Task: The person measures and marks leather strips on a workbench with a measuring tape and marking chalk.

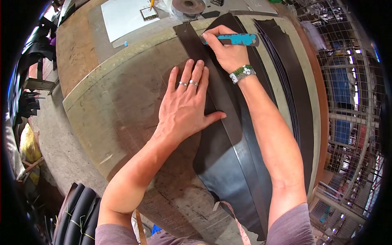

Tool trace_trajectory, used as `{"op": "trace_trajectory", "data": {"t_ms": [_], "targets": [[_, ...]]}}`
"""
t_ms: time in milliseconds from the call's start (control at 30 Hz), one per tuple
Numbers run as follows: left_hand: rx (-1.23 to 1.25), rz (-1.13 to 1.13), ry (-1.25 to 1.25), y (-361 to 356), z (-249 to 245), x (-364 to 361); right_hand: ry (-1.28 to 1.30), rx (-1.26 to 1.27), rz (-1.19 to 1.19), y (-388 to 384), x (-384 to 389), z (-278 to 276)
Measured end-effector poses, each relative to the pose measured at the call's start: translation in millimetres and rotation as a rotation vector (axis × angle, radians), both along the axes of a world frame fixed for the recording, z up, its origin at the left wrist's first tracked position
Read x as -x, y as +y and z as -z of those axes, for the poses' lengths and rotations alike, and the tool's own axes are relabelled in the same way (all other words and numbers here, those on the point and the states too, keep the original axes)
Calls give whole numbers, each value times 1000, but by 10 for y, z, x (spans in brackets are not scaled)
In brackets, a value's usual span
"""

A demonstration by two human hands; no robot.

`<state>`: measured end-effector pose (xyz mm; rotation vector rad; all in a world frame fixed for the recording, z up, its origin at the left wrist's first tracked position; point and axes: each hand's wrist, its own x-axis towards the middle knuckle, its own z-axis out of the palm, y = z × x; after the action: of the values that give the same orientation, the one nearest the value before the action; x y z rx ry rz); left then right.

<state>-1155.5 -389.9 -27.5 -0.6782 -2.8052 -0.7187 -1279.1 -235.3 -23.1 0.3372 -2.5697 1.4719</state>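
A sheet of dark leather (220, 163) lies on the worn table board, with a long, straight dark strip (229, 122) lengthwise over it, like a straightedge. My left hand (183, 106) is laid flat at the strip's left side, fingers stretched forward and thumb reaching onto the strip. It holds nothing. Near the strip's far end, my right hand (226, 51) grips a flat knife (241, 39) with chipped blue paint on its handle. The knife's tip points left, close to the strip; its exact contact is hidden by my fingers.
Stacked dark leather pieces (286, 69) lie to the right. White paper (122, 20), a yellow pencil (151, 5) and a tape roll (188, 5) are at the back. A measuring tape (237, 224) hangs near me. Dark rolls (79, 216) stand lower left; wire mesh (351, 81) borders the right.
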Motion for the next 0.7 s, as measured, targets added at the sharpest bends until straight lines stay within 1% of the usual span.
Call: {"op": "trace_trajectory", "data": {"t_ms": [33, 133, 167, 200, 267, 367, 467, 500, 600, 633, 700], "targets": [[-6, 9, 1, -5, -5, 4, 81, -91, 27, -3, 62, 51], [7, 31, 17, -25, -24, 10, 113, -283, 70, -19, 192, 69], [16, 48, 18, -13, -35, 6, 195, -401, 60, -18, 258, 45], [25, 33, 25, 23, -28, 0, 134, -407, 36, -32, 289, -8], [80, 21, 37, 53, -49, -11, 19, -520, -27, -5, 318, -163], [160, 7, 25, 100, -81, -25, -204, -625, -34, -11, 222, -300], [250, -23, 0, 139, -140, -22, -241, -288, 6, 176, -182, -261], [267, -27, 3, 141, -146, -35, -232, -269, 2, 245, -310, -241], [327, -38, -38, 183, -200, -60, -89, -398, -13, 495, -823, -242], [342, -42, -49, 190, -215, -66, -17, -499, -32, 569, -1066, -329], [373, -52, -68, 203, -239, -48, -97, -437, -42, 858, -1617, -269]]}}
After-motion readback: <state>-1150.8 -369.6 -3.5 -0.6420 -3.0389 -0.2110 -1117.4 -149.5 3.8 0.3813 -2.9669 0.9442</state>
